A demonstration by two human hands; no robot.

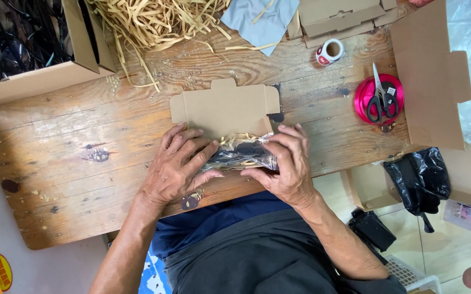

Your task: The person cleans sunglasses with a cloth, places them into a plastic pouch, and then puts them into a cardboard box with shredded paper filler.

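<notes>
Head view: both hands' fingers (203, 155) grip the clear-wrapped dark bundle (241, 155) lying between them over the open cardboard box (224, 109).

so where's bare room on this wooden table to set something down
Free: the bare planks of the wooden table left of the left hand, and the strip between the open cardboard box and the red ribbon spool. Crowded: the back edge, with tan paper shred.

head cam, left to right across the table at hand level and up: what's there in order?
Carton of black items → heap of paper shred → left hand → clear-wrapped dark item in the small cardboard box → right hand → tape roll → scissors on red ribbon spool → large open carton.
</notes>
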